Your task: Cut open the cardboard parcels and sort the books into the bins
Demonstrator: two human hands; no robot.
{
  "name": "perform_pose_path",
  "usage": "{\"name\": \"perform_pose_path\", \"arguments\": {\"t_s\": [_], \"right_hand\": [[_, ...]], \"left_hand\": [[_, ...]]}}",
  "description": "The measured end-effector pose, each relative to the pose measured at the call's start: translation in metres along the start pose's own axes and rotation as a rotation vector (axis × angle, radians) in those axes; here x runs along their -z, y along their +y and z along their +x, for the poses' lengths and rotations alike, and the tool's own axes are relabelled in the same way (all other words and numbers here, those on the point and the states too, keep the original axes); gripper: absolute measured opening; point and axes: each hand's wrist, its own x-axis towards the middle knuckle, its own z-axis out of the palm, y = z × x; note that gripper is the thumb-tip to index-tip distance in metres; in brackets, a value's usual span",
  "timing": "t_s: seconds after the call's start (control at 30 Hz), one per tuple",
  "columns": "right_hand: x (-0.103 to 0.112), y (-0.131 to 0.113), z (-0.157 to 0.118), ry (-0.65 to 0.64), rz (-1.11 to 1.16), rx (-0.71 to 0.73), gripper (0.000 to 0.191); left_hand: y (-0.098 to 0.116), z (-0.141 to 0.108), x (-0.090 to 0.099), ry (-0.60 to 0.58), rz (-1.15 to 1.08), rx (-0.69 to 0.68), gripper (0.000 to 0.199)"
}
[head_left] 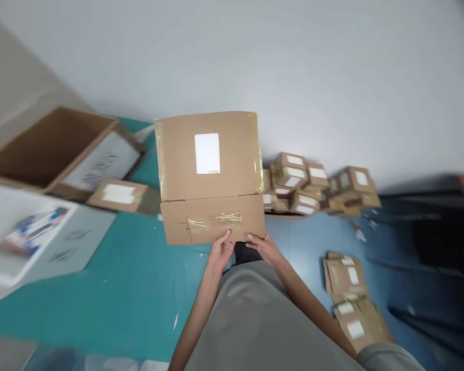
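A flattened cardboard box (178,175) is held up in front of me, with a white label on its upper panel and shiny tape along both sides and across the lower flap. My left hand (221,250) pinches its bottom edge, thumb on the near face. A little to the right, my right hand (265,246) grips the same edge close to the lower right corner. The fingers behind the cardboard are partly hidden.
At left, a teal table (147,288) bears an open carton (54,144), a white bin (77,242) and a small labelled box (116,195). Stacked small boxes (294,178) stand by the wall. Flattened cartons (355,314) lie on the blue floor at right.
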Motion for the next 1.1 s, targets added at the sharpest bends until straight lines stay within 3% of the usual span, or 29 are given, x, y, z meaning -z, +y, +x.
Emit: {"name": "perform_pose_path", "arguments": {"t_s": [0.2,0.33,0.57,0.67,0.73,0.83,1.0,1.1], "right_hand": [[0.094,0.048,-0.132,0.424,0.443,0.252,0.045],[0.144,0.08,-0.213,0.665,0.616,0.362,0.042],[0.237,0.134,-0.315,1.009,0.797,0.44,0.041],[0.283,0.158,-0.344,1.108,0.919,0.424,0.038],[0.32,0.173,-0.365,1.181,1.004,0.433,0.038],[0.386,0.194,-0.407,1.324,1.111,0.461,0.037],[0.498,0.232,-0.501,1.448,1.215,0.508,0.033],[0.55,0.249,-0.551,1.531,1.239,0.549,0.031]], "left_hand": [[-0.137,-0.039,-0.026,-0.122,0.381,0.369,0.029],[-0.213,-0.071,-0.036,-0.183,0.61,0.549,0.024],[-0.304,-0.087,-0.04,-0.131,0.874,0.516,0.023],[-0.36,-0.098,-0.044,-0.179,1.018,0.545,0.026],[-0.413,-0.111,-0.047,-0.176,1.124,0.582,0.025],[-0.51,-0.141,-0.048,-0.162,1.242,0.674,0.025],[-0.673,-0.199,-0.039,-0.213,1.342,0.894,0.027],[-0.753,-0.23,-0.035,-0.243,1.392,1.002,0.024]]}}
